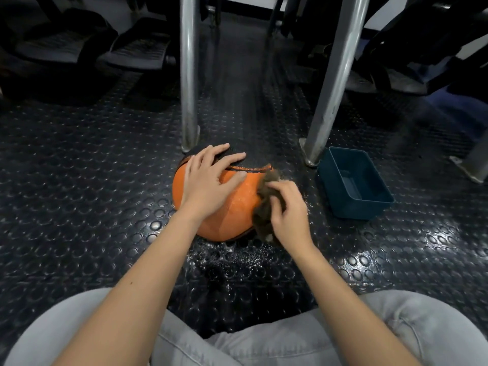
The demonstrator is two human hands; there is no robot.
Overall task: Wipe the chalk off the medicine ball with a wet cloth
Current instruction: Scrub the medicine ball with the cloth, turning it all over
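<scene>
The medicine ball [237,204] sits on the dark bumpy floor [79,180], in front of the person's knees and near two shiny metal legs [188,75]. The left hand [211,178] lies flat on top of the ball with its fingers spread. Its grip is open and holds nothing; it just presses down. The right hand [289,210] has its grip closed round a brown cloth [264,215] and pushes it on the ball's right side. To wipe well, I think the top hand should press hard so the ball does not roll, while the cloth rubs in long strokes. Then the ball can be turned a bit to reach new spots. The blue tub [353,211] close by on the right looks handy for wetting the cloth again. A ball is round, so it has no long side. Its orange part faces the person, and its black part faces up and away.
</scene>
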